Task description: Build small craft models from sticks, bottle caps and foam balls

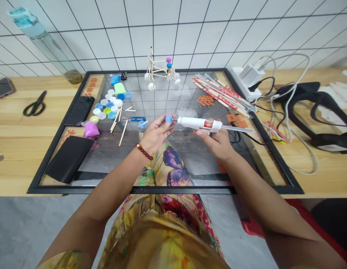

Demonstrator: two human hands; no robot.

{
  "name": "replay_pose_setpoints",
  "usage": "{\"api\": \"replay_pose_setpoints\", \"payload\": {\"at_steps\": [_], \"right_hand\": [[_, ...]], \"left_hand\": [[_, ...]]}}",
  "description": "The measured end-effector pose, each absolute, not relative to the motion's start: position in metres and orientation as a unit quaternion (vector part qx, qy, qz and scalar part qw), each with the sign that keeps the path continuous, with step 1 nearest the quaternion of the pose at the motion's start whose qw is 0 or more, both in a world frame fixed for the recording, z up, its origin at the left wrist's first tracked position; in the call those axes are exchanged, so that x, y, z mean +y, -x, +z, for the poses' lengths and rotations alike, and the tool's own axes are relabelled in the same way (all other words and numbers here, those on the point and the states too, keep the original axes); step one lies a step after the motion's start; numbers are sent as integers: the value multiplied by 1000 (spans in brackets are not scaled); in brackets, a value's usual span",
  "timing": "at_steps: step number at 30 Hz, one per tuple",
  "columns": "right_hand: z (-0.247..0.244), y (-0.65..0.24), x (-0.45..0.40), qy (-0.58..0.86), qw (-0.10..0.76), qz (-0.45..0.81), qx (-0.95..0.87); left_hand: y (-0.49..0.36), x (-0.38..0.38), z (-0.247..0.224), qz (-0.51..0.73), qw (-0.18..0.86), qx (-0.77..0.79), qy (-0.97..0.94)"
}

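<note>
My left hand [158, 133] pinches a small blue bottle cap [169, 118] above the glass panel. In my right hand [217, 142] is a white hot glue gun [200, 124], pointing left, its nozzle at the cap. A clear glue stick [236, 129] sticks out of the gun's back end. Just left of my left hand, another blue cap [142, 124] lies on the glass with a short stick piece on it. Blue-handled thread snips [136, 118] rest beside that cap. Farther back stands a small frame of sticks [156, 70] with white caps and pink and blue balls.
Several bottle caps [108, 106] and cut sticks [116, 119] lie at left, near a phone [79, 111], a black pouch [69, 158] and pink clay [91, 129]. Packaged sticks [224, 93], a power strip [245, 84] and cables are at right. Scissors [35, 105] and a tall bottle [50, 50] stand far left.
</note>
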State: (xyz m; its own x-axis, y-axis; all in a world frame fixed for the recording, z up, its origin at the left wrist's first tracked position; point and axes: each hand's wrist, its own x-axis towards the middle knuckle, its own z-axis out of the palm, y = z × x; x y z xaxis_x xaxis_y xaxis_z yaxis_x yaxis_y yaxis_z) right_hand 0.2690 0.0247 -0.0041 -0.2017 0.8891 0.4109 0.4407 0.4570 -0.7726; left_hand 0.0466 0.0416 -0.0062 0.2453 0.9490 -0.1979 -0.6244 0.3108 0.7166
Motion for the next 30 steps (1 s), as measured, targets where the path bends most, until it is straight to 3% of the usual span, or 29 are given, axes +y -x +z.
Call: {"api": "replay_pose_setpoints", "payload": {"at_steps": [30], "right_hand": [[-9,-269,30,473,456,259,-708]], "left_hand": [[-47,44,-11,532,743,311,-259]]}}
